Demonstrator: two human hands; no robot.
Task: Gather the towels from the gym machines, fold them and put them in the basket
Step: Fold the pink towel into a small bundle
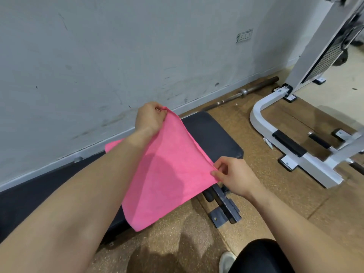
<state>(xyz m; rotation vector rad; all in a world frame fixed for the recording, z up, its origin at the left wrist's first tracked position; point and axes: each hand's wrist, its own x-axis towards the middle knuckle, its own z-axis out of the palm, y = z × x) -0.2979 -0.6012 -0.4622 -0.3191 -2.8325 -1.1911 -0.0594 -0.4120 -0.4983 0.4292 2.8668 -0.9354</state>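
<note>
A pink towel (167, 170) lies spread over a black padded bench (212, 134) in the middle of the view. My left hand (150, 118) pinches the towel's far corner and lifts it off the pad near the wall. My right hand (234, 175) pinches the near right corner beside the bench's edge. The edge between the two corners is raised, and the towel's lower part hangs over the front of the bench. No basket is in view.
A grey wall (118, 56) runs close behind the bench. A barbell (248, 92) lies on the floor along the wall. A white machine frame (291, 146) stands to the right on the brown floor. My shoe (226, 261) is at the bottom.
</note>
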